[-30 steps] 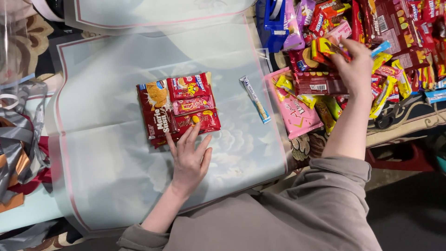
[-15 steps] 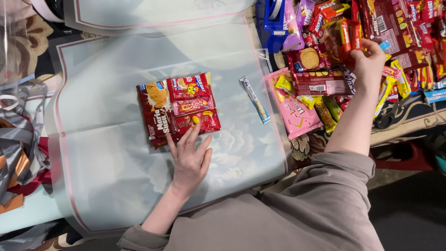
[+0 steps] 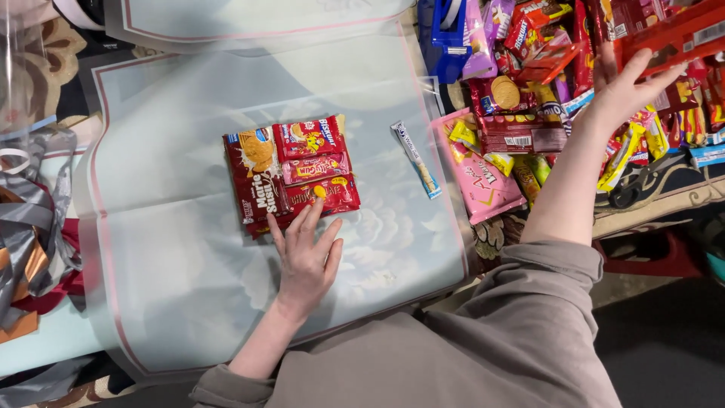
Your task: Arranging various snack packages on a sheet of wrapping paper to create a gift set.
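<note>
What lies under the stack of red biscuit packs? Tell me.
The red biscuit packs lie on a pale blue wrapping sheet, and the left hand presses their near edge. Whatever is beneath the sheet there is covered.

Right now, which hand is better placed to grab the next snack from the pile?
Right. The right hand is already over the snack pile, touching a red pack; the left hand lies flat against the arranged biscuit packs.
</note>
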